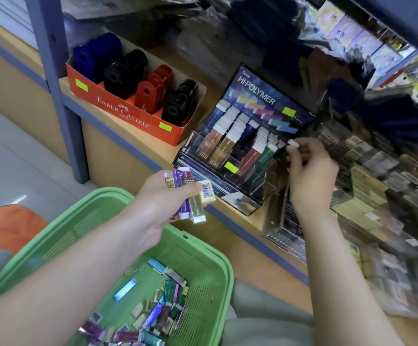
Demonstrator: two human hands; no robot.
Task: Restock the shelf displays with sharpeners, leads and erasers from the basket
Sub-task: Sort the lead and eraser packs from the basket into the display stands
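My left hand [158, 203] grips a bunch of erasers [193, 193] in purple, gold and yellow sleeves above the green basket [203, 248]. Many more loose erasers [153, 308] lie in the basket's bottom. My right hand [308, 176] pinches one dark-sleeved eraser [290, 147] with a white end at the rightmost slot of the black Hi-Polymer eraser display [245, 136]. The display stands on the shelf, with rows of erasers in its left slots. A red Faber-Castell box [118, 108] of blue, black and red sharpeners stands to its left.
The wooden shelf [133, 156] has a blue edge and a blue metal post [63, 78] at its left. Clear acrylic trays of small boxed goods [368, 176] fill the shelf to the right. An orange cushion [8, 231] lies on the floor beside the basket.
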